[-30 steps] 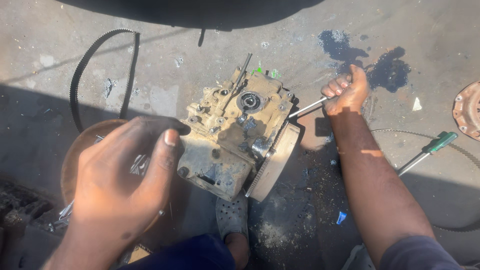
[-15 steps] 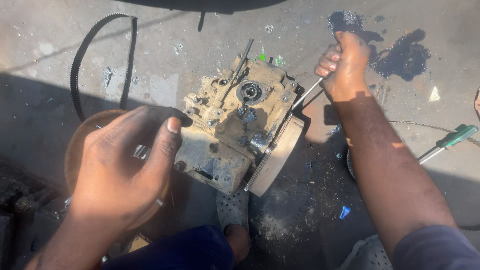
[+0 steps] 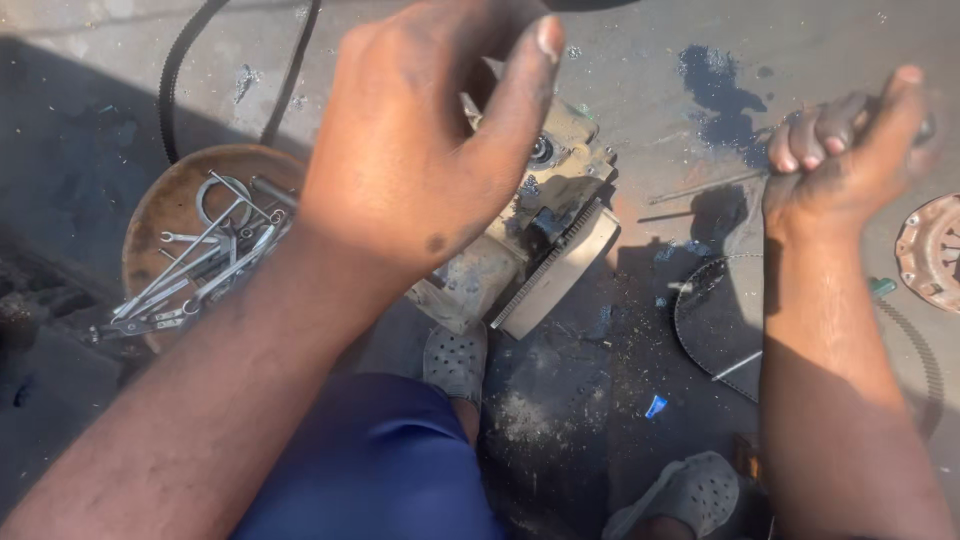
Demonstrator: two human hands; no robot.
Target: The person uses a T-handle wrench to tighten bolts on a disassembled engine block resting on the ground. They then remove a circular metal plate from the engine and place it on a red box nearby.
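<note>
The engine block (image 3: 560,215) is grimy tan, its toothed ring (image 3: 556,268) dark-ridged. Silver spanners (image 3: 195,268) lie in a rust-brown pan (image 3: 165,205). The grey clog (image 3: 455,360) has a pattern of holes; the trouser leg (image 3: 375,465) is blue.

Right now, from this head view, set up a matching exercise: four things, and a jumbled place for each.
Things:
1. wrenches
2. belt
3. right hand
4. engine block

Places:
A. fisted round a thin tool, upper right
B. piled in the rusty bowl
C. on the ground behind the bowl
D. partly hidden under the left hand

Pairs: 1-B, 2-C, 3-A, 4-D
</note>
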